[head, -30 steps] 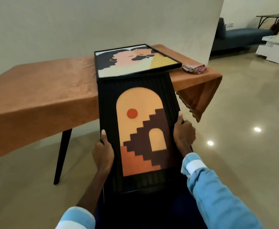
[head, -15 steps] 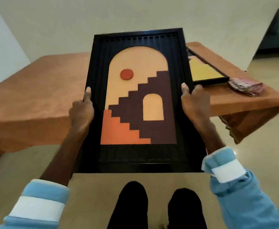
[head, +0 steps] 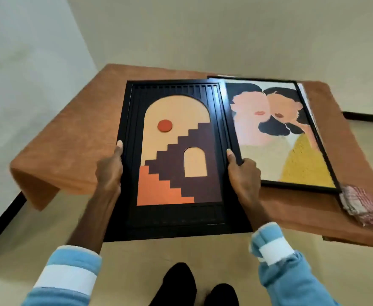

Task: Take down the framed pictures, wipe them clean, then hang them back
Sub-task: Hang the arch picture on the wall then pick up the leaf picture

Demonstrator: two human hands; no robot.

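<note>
I hold a black-framed arch-and-stairs picture (head: 176, 155) face up over the near edge of the table, its lower part sticking out over the floor. My left hand (head: 110, 171) grips its left edge and my right hand (head: 244, 175) grips its right edge. Flat on the table just to its right lies a second thin-framed picture of two faces (head: 278, 133); the held frame overlaps that picture's left side. A folded pink checked cloth (head: 360, 206) rests at the table's near right, beside that picture's corner.
The table (head: 75, 138) wears an orange-brown cover that hangs over its edges. A plain wall rises behind it. Beige floor lies below, with my dark shoes (head: 179, 283) at the bottom of the view.
I have stepped closer and look down more steeply. The arch picture has come over the table's near edge, beside the faces picture. Both hands keep their grip on its sides.
</note>
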